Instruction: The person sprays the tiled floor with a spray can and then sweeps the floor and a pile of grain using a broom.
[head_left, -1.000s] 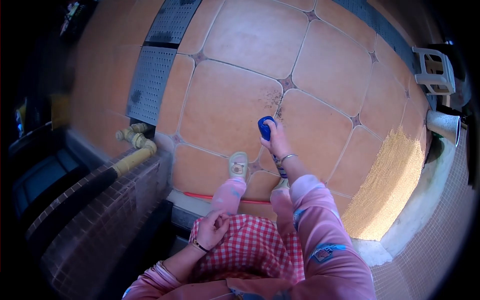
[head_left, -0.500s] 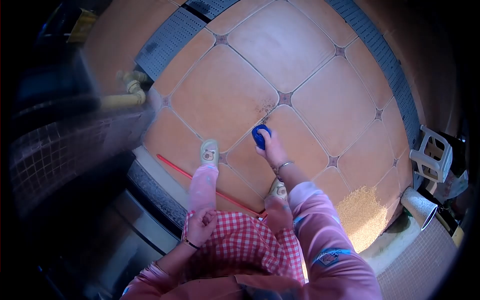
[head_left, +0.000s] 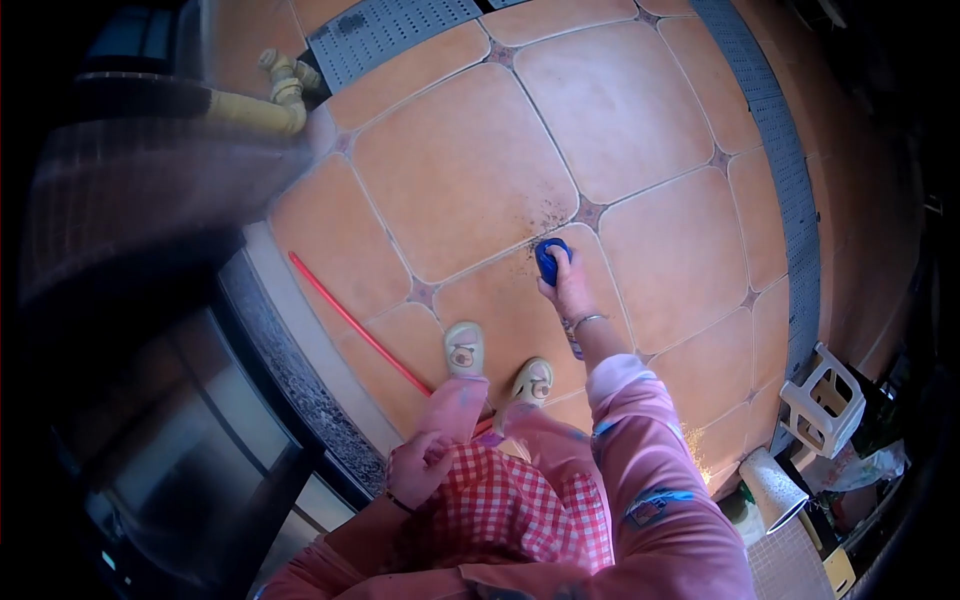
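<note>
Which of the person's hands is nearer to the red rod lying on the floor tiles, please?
Left. The left hand rests closed on the checked apron, close beside the lower end of the red rod. The right hand is farther off, out over the tiles, gripping a blue handle.

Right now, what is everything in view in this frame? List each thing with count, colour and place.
Blue object: one, blue, gripped in the right hand.
Floor tiles: many, orange, underfoot.
Dark specks: patch, near the blue object.
Red rod: one, along the floor edge, left.
Yellow pipe: one, top left.
Grey grating: top.
Plastic stool: one, white, lower right.
Slippers: two, pale.
Right hand: closed.
Left hand: on the checked apron.
</note>
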